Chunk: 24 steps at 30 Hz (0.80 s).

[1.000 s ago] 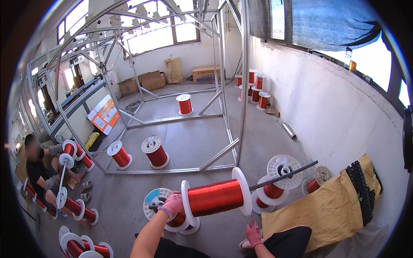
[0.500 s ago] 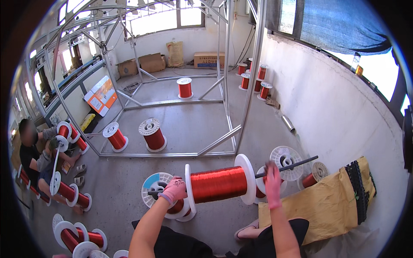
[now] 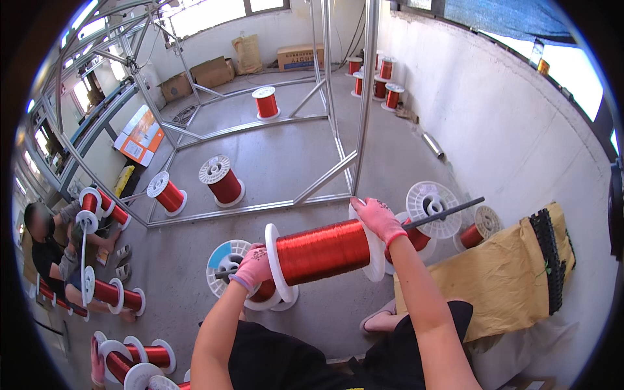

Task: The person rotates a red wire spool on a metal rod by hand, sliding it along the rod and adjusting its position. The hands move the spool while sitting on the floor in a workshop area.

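Observation:
A large spool of red copper wire (image 3: 323, 252) with white flanges hangs in front of me, threaded on a dark rod (image 3: 448, 214). The rod sticks out past both flanges. My left hand (image 3: 254, 264), in a pink glove, closes around the rod beside the left flange. My right hand (image 3: 379, 220), also pink-gloved, grips the upper rim of the right flange; its fingertips are partly hidden. Below and behind the held spool stand more spools, one with a blue patch on its white flange (image 3: 224, 255) and one with a bare white flange (image 3: 431, 207).
A metal frame (image 3: 253, 210) stands ahead, with spools (image 3: 225, 184) on the floor inside it. Yellow-brown sacking (image 3: 481, 273) lies at my right by the wall. At the left a person (image 3: 49, 240) sits among spools and holds a rod. A pink-gloved hand (image 3: 97, 364) shows at lower left.
My right hand has moved left from the rod onto the right flange. The left hand stays at the rod. The held spool has shifted slightly left and up in view.

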{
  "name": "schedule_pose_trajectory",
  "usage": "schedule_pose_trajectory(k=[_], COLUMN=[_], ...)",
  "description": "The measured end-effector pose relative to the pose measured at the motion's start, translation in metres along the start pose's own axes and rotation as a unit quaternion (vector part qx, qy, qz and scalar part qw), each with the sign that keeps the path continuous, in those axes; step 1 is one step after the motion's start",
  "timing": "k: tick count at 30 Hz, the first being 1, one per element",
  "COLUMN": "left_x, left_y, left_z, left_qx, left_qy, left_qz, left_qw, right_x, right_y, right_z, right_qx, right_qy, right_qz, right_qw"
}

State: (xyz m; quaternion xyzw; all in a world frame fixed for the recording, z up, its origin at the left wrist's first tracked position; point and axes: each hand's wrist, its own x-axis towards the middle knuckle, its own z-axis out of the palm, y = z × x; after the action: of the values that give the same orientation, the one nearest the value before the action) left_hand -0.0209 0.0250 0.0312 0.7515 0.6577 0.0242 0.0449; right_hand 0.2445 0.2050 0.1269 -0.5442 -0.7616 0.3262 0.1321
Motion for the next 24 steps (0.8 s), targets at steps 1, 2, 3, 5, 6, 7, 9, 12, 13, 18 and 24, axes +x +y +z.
schedule_pose_trajectory(k=[1, 2, 3, 5, 6, 7, 9, 12, 13, 18, 24], left_x=[0.0, -0.001, -0.008, -0.016, -0.023, -0.007, 0.005, -0.006, 0.0, -0.002, 0.003], left_y=[0.0, 0.001, -0.006, -0.023, -0.029, -0.02, -0.005, -0.001, 0.004, -0.016, -0.013], left_z=[-0.001, 0.002, 0.006, 0.023, 0.027, 0.025, 0.018, 0.016, 0.011, 0.02, 0.022], left_qx=[-0.014, -0.029, -0.025, -0.034, -0.037, -0.018, 0.125, 0.023, 0.042, 0.049, 0.023], left_qy=[0.01, 0.02, 0.027, 0.039, 0.048, 0.034, 0.072, 0.036, -0.027, 0.025, 0.013], left_qz=[0.0, 0.0, -0.001, -0.008, -0.015, -0.004, 0.055, -0.008, -0.023, 0.018, 0.002], left_qw=[1.0, 0.999, 0.999, 0.999, 0.998, 0.999, 0.988, 0.999, 0.998, 0.998, 1.0], right_x=[-0.009, -0.018, -0.036, -0.077, -0.111, -0.119, -0.151, -0.105, -0.106, -0.115, -0.122], right_y=[0.003, 0.011, 0.018, 0.057, 0.063, 0.142, 0.274, 0.226, 0.213, 0.194, 0.226], right_z=[0.002, 0.006, 0.021, 0.067, 0.072, 0.118, 0.185, 0.15, 0.137, 0.133, 0.136], right_qx=[0.02, 0.04, 0.108, 0.105, 0.148, 0.021, -0.171, -0.079, -0.066, 0.031, -0.004], right_qy=[0.013, 0.027, 0.097, 0.26, 0.203, 0.189, 0.117, 0.004, 0.01, 0.081, 0.008], right_qz=[-0.019, -0.036, -0.091, -0.196, -0.191, -0.172, -0.066, 0.046, 0.007, -0.013, 0.03], right_qw=[1.0, 0.998, 0.985, 0.94, 0.949, 0.967, 0.976, 0.996, 0.998, 0.996, 1.0])
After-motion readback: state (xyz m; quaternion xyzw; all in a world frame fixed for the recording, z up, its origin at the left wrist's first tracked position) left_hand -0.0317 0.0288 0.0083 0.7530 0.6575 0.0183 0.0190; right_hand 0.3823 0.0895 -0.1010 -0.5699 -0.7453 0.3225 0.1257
